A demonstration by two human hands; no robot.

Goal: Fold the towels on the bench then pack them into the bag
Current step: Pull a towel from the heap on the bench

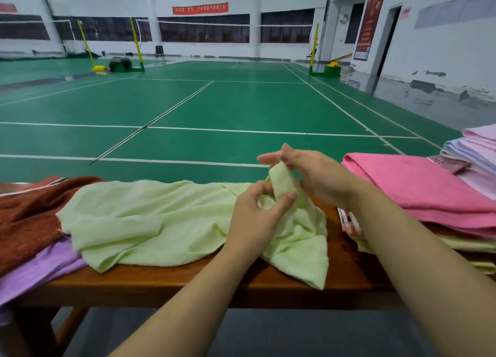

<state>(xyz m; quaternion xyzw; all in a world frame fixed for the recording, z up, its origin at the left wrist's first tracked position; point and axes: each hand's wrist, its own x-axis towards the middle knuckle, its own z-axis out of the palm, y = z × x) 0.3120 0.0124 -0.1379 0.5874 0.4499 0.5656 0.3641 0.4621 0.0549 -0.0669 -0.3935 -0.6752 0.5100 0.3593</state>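
Green towel (pixel 171 217): lies crumpled on the bench (pixel 166 284); one corner is lifted up near the middle.
Left hand (pixel 255 217): thumb and fingers pinch that corner.
Right hand (pixel 311 174): at 1 o'clock from the left; pinches the corner tip, other fingers spread.
Risk: the flap hanging off the front edge could pull the towel down.
Risk: a messy corner makes a crooked fold.
Pink towel (pixel 418 190): at 3 o'clock, might get bumped.
Bag: not seen.

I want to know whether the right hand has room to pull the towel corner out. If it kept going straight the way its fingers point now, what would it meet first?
The right hand points left, above the bench. Beyond its fingertips lies only open court floor, so its way looks free, though depth is hard to judge.
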